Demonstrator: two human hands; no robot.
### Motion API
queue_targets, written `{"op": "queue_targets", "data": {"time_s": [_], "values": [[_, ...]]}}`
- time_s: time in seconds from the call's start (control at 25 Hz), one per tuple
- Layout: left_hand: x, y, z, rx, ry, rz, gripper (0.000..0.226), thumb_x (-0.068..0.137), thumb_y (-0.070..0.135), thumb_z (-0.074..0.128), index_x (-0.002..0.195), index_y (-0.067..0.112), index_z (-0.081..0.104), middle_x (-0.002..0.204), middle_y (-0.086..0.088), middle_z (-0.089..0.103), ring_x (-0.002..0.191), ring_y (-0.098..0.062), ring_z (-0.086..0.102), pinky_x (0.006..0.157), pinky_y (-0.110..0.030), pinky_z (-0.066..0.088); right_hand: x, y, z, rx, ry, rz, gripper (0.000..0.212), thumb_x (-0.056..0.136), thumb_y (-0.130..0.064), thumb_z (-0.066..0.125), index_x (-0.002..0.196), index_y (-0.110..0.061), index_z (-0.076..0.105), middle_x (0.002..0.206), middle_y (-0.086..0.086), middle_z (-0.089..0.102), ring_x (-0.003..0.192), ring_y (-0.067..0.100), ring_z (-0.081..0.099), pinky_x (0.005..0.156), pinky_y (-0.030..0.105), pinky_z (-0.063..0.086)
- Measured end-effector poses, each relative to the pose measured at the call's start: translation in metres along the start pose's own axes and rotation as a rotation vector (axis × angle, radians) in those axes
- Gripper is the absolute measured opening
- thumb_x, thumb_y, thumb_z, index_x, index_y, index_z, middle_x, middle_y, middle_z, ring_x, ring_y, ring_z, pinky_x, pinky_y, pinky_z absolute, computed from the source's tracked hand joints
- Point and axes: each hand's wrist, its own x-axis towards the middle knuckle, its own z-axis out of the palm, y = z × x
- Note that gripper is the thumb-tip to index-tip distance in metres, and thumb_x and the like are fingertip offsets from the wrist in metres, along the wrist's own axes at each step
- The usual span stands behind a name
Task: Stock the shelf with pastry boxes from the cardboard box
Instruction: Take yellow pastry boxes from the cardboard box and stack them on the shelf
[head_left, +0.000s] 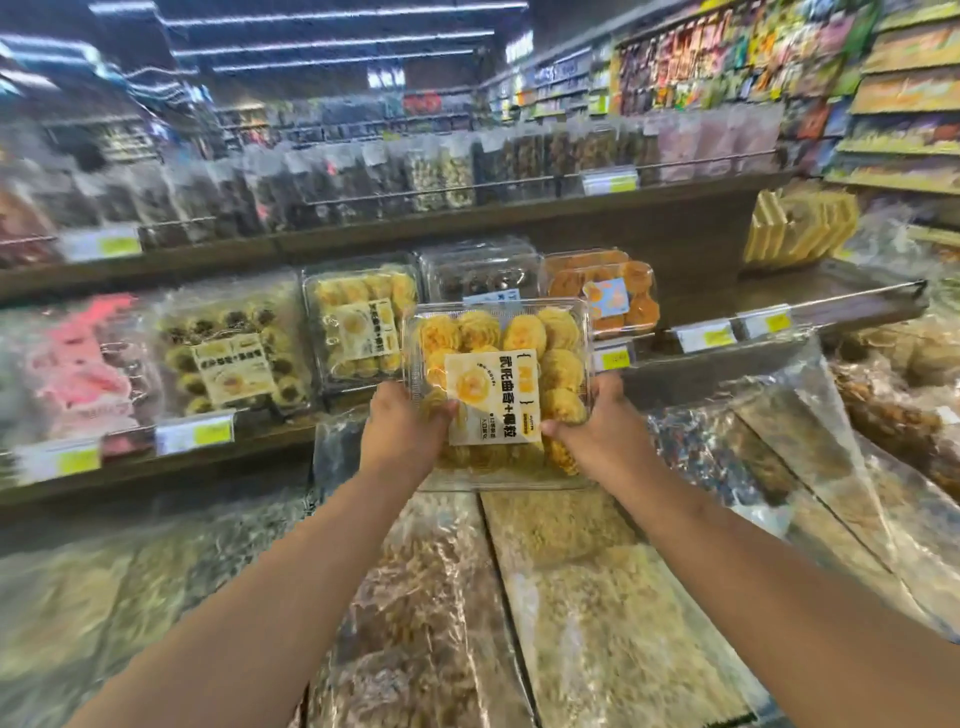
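Observation:
I hold a clear plastic pastry box of yellow swirled cookies with a white-and-yellow label, tilted up in front of the middle shelf. My left hand grips its lower left edge. My right hand grips its lower right edge. Behind it on the shelf stand a matching yellow cookie box, a dark pastry box and an orange pastry box. The cardboard box is out of view.
Further left on the shelf are a box of dark-centred cookies and pink packaging. Bagged snacks fill the low bins under my arms. An upper shelf holds dark bagged goods. Price tags line the shelf rails.

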Motion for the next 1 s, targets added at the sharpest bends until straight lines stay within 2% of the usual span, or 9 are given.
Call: {"op": "queue_targets", "data": {"time_s": [0.12,0.28,0.44,0.52,0.68,0.8,0.92,1.0], "values": [[0.035,-0.006,-0.017,-0.015,0.092,-0.055,0.057,0.085,0.049,0.064,0.119,0.01,0.04,0.122,-0.01,0.052,0.105,-0.033,0.057,0.088,-0.047,0.05,0.045,-0.026,0.025,-0.04,-0.059,-0.087,0.056,0.078,-0.036,0.078,0.108,-0.018,0.035,0.098,-0.002,0.05,0.089,0.022,0.054,0.073,0.032,0.041],[0.074,-0.016,-0.035,0.065,0.197,-0.085,0.054,0.086,0.048,0.062,0.117,0.008,0.042,0.122,-0.012,0.052,0.113,-0.033,0.052,0.095,-0.046,0.044,0.094,-0.057,0.058,-0.085,-0.109,-0.181,0.056,0.078,-0.039,0.078,0.106,-0.016,0.036,0.1,0.002,0.057,0.088,0.026,0.059,0.071,0.033,0.044],[0.109,-0.039,-0.052,0.125,0.238,-0.164,0.062,0.088,0.052,0.057,0.125,0.006,0.038,0.129,-0.014,0.051,0.118,-0.035,0.05,0.098,-0.048,0.043,0.129,-0.087,0.099,-0.23,-0.146,-0.297,0.063,0.079,-0.048,0.074,0.115,-0.011,0.037,0.112,0.009,0.06,0.101,0.033,0.062,0.077,0.038,0.049],[0.132,-0.052,-0.062,0.155,0.248,-0.178,0.064,0.091,0.051,0.054,0.13,0.003,0.036,0.134,-0.016,0.048,0.123,-0.034,0.047,0.102,-0.048,0.04,0.145,-0.105,0.121,-0.297,-0.15,-0.322,0.064,0.08,-0.051,0.072,0.114,-0.01,0.037,0.113,0.013,0.061,0.101,0.035,0.063,0.074,0.038,0.048],[0.18,-0.064,-0.076,0.224,0.249,-0.185,0.077,0.092,0.053,0.05,0.142,-0.001,0.026,0.148,-0.019,0.037,0.136,-0.035,0.037,0.11,-0.047,0.034,0.17,-0.129,0.158,-0.419,-0.11,-0.316,0.071,0.08,-0.058,0.068,0.119,-0.007,0.037,0.113,0.013,0.062,0.099,0.034,0.064,0.066,0.035,0.043],[0.22,-0.073,-0.074,0.302,0.274,-0.143,0.077,0.093,0.055,0.047,0.141,0.0,0.025,0.146,-0.017,0.038,0.135,-0.033,0.037,0.109,-0.045,0.035,0.196,-0.138,0.184,-0.465,-0.094,-0.257,0.079,0.081,-0.059,0.065,0.127,-0.003,0.035,0.119,0.017,0.06,0.105,0.036,0.062,0.069,0.038,0.045],[0.24,-0.087,-0.059,0.303,0.233,-0.151,0.084,0.094,0.055,0.044,0.149,0.0,0.013,0.155,-0.02,0.023,0.144,-0.032,0.023,0.117,-0.043,0.024,0.211,-0.136,0.208,-0.458,-0.099,-0.201,0.077,0.081,-0.053,0.069,0.128,-0.003,0.035,0.122,0.019,0.058,0.109,0.037,0.06,0.073,0.038,0.045],[0.248,-0.099,-0.051,0.26,0.241,-0.18,0.086,0.094,0.056,0.042,0.15,-0.001,0.011,0.158,-0.022,0.015,0.145,-0.033,0.02,0.116,-0.041,0.023,0.217,-0.133,0.226,-0.412,-0.095,-0.173,0.069,0.081,-0.047,0.072,0.124,-0.005,0.039,0.12,0.018,0.059,0.11,0.038,0.059,0.079,0.041,0.048]]}}
